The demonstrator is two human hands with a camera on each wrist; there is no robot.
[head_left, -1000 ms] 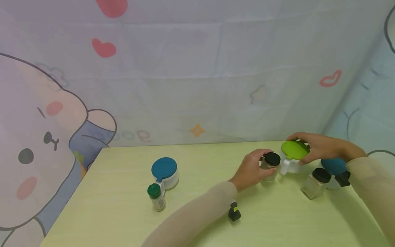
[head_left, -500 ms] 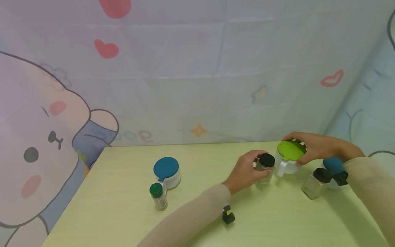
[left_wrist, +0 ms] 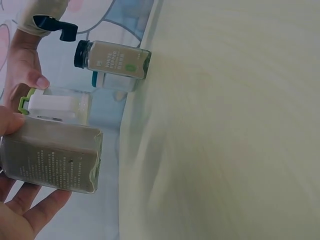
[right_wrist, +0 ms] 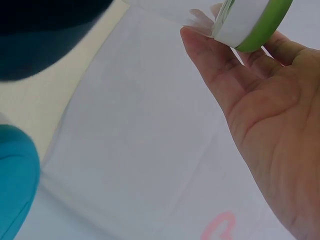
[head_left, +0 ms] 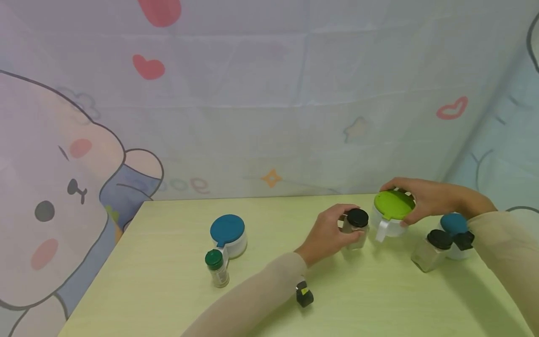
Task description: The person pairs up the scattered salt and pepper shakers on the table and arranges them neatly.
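In the head view my left hand grips a square glass spice jar with a black lid, thumb on the near side. The left wrist view shows that jar filled with grey-brown powder, small print on its side. Just right of it, my right hand holds a white seasoning pot around its green lid, thumb in front and fingers behind. The pot's white handle points toward the front. Green rim and white body of the pot show in the right wrist view. Whether either base touches the table cannot be told.
A second black-lidded jar, labelled white pepper, stands at the right before a blue-lidded pot, partly hidden by it and the right wrist's camera. Farther left on the table are another blue-lidded pot and a green-capped shaker.
Both hands have shifted left together, carrying the black-lidded jar and the green-lidded pot side by side. The things at the far left and the white pepper jar have kept their places.
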